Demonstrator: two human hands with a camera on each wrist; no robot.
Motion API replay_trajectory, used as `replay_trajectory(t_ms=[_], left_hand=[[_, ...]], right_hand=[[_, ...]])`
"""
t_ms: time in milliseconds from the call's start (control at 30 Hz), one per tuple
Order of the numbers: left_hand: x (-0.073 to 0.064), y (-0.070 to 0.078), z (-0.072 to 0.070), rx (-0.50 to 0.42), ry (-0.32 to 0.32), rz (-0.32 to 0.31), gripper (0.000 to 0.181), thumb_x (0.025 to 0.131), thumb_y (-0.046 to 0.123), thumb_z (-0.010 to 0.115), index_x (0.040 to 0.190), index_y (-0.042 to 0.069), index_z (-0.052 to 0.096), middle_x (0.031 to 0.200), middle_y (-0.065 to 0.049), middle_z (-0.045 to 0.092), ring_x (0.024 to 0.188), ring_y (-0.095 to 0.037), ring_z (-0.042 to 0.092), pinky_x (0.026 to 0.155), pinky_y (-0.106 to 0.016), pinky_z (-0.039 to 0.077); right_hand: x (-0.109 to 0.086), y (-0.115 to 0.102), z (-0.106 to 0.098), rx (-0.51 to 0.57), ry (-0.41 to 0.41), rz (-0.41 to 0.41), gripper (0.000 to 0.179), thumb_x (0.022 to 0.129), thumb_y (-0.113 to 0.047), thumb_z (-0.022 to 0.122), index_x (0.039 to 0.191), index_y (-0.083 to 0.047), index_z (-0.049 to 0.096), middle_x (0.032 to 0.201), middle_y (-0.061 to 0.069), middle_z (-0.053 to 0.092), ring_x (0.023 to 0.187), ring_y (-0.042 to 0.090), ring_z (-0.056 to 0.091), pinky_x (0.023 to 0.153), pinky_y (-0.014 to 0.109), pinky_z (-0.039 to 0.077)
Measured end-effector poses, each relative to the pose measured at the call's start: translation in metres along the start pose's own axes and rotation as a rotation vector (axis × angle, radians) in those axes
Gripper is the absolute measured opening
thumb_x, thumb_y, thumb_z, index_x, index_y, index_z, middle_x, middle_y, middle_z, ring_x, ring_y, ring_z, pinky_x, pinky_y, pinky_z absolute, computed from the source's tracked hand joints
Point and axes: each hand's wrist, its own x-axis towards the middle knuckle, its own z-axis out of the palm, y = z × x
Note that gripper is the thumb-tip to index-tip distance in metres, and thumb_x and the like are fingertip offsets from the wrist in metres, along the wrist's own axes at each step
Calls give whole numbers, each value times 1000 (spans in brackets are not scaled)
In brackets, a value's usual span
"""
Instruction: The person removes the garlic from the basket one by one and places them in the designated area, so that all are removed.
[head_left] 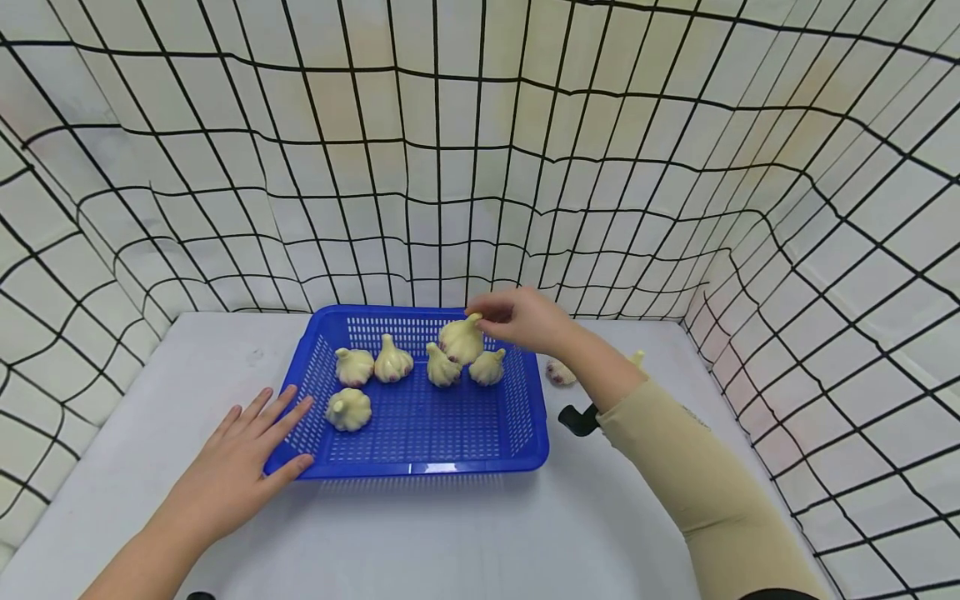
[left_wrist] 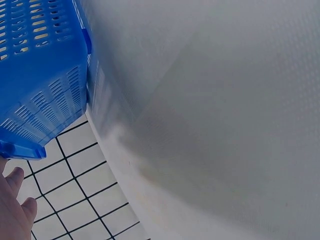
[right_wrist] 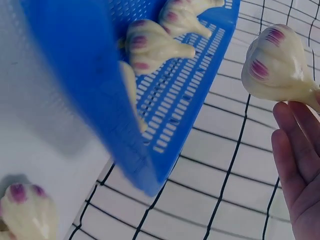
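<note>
A blue plastic basket (head_left: 420,468) with slotted walls sits on the table. Over its back right part, my right hand (head_left: 528,321) pinches a garlic bulb (head_left: 460,340) by the stem. The right wrist view shows this held bulb (right_wrist: 277,62) with purple streaks, fingertips at its neck. Beneath it in the basket are two bulbs, one of them a small garlic bulb (head_left: 487,367). More bulbs lie on the basket's left side, including a front garlic bulb (head_left: 348,409). My left hand (head_left: 236,454) rests at the basket's left rim, fingers straight and spread.
Right of the basket, a garlic bulb (head_left: 560,372) lies on the white table (head_left: 450,542), partly behind my right forearm. A black curved object (head_left: 577,420) is nearer. Black netting (head_left: 450,196) over white sheeting encloses the back and sides.
</note>
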Motion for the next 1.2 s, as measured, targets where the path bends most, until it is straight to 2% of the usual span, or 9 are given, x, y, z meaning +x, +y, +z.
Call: replay_trajectory(t_ms=[267, 500, 733, 967, 1200], left_hand=[[-1, -2, 0, 5, -6, -4, 78, 96, 54, 57, 159, 20, 26, 161, -18, 26, 151, -38, 5, 117, -41, -20], [-1, -2, 1, 3, 6, -2, 77, 96, 53, 58, 158, 20, 27, 161, -17, 26, 151, -37, 4, 117, -41, -19], [-2, -2, 0, 2, -6, -7, 78, 96, 54, 57, 158, 19, 27, 161, -18, 26, 151, -39, 5, 117, -41, -20], [-1, -2, 0, -1, -7, -3, 77, 96, 54, 56, 158, 19, 27, 161, -17, 26, 151, -38, 6, 117, -41, -19], [0, 0, 0, -7, -11, -9, 77, 96, 55, 56, 158, 19, 28, 162, -16, 26, 151, -38, 6, 117, -41, -19]], right_hand=[[-22, 20, -6, 16, 66, 18, 24, 97, -23, 64, 119, -16, 72, 111, -4, 72, 100, 11, 67, 86, 29, 56], [-47, 33, -10, 8, 105, 99, 26, 97, -21, 64, 119, -10, 72, 108, -2, 73, 100, 15, 67, 88, 34, 56], [-77, 53, -12, 65, 161, 218, 23, 96, -19, 66, 119, -16, 72, 115, -1, 71, 103, 18, 67, 89, 40, 56], [-106, 75, -9, 45, 192, 260, 24, 96, -19, 66, 119, -12, 71, 115, 5, 72, 104, 24, 68, 88, 43, 56], [-129, 93, -3, 76, 210, 318, 24, 96, -17, 66, 119, -10, 71, 117, 9, 71, 104, 25, 68, 86, 43, 58]])
